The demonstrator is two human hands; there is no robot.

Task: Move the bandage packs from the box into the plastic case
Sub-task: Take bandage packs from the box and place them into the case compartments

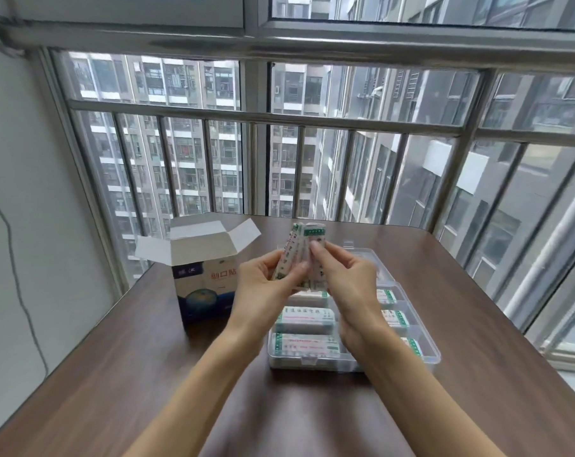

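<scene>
Both forearms come in from the bottom edge and meet above the case [421,344], wrists bent up, palms roughly facing each other. Left hand [266,291] curls its fingers around the lower left side of the packs [307,255]. Right hand [348,278] pinches the right side, index finger laid up along the front pack. So both hands grip the same small bunch of packs, held in the air over the far half of the case, not touching it.

Held packs stand near upright, long axis vertical, green-banded top ends pointing up and slightly away. They fan a bit: left one leans left, right one straighter. Exact count unclear, motion blur.

Case sits open on the table [147,374], lid tipped back behind it. More packs lie flat in its compartments, long axis running left-right, stacked front to back in two columns.

Box [203,291] stands upright just left of the case, top flaps open.
</scene>
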